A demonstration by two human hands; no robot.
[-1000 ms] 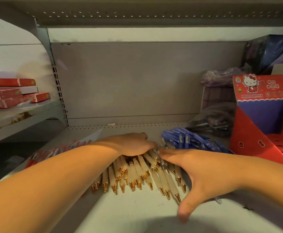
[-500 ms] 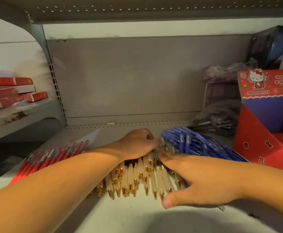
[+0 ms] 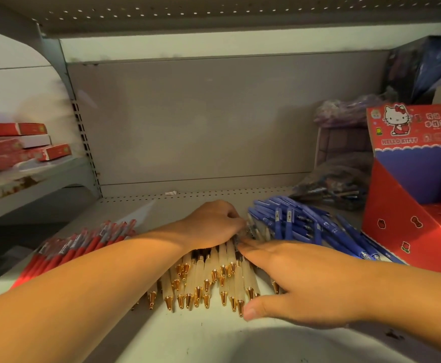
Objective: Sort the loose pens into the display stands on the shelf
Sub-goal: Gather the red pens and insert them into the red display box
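Fingers (image 3: 233,218) of the left hand (image 3: 211,224) curl over the far ends of the cream pens (image 3: 208,279) on the shelf (image 3: 214,336), right hand (image 3: 305,279) flat alongside, likely squaring the bundle for the display stand (image 3: 397,218) at right.

We look into a grey metal shelf (image 3: 188,336). At its centre lies a pile of cream pens (image 3: 203,279) with gold tips pointing toward us. A person's left hand (image 3: 214,224), reaching in from eight o'clock, curls its fingers over the pens' far ends. The right hand (image 3: 300,281), from four o'clock, lies flat across the pile, thumb beside the tips. Blue pens (image 3: 300,224) lie heaped at two o'clock, red pens (image 3: 83,244) at nine, and a red Hello Kitty display stand (image 3: 408,216) at three.
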